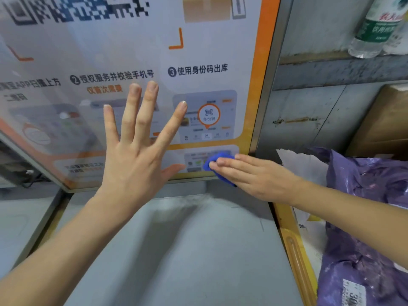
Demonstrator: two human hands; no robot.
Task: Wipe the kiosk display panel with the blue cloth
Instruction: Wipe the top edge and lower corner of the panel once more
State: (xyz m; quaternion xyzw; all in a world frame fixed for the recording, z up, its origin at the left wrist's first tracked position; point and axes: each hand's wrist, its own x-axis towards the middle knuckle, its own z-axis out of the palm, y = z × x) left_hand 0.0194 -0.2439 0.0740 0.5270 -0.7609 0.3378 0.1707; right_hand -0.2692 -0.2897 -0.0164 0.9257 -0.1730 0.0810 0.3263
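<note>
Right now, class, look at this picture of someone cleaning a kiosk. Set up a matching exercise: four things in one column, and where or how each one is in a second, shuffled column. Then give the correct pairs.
Things
1. blue cloth
2. left hand
3. plastic bottle
4. purple bag

Places or states
A. on the shelf at upper right
B. fingers spread, raised before the display panel
C. pressed under the right hand at the panel's lower right corner
D. lying to the right of the kiosk, below the right forearm

Pairs: 1-C, 2-B, 3-A, 4-D
</note>
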